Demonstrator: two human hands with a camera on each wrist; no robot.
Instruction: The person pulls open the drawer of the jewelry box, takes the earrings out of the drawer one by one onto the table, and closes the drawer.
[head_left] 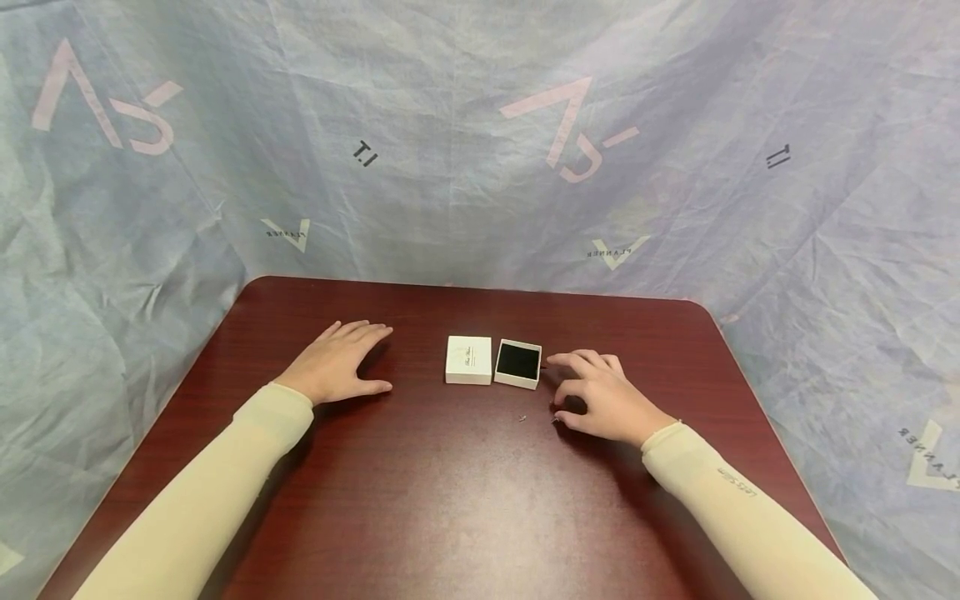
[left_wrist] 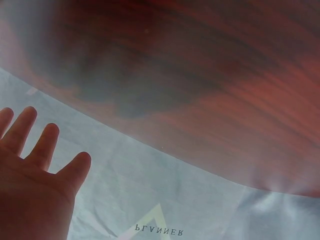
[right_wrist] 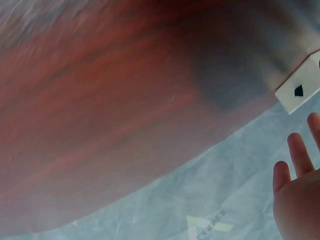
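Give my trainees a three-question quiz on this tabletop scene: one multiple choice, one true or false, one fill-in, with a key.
1. What colour is the inside of the open box?
A) red
B) black
C) yellow

2. True or false: the left hand is touching the lettered box.

3. Fill in: nearer the open box is the person's ____ ____.

Key: 1. B; 2. false, a gap separates them; 3. right hand.
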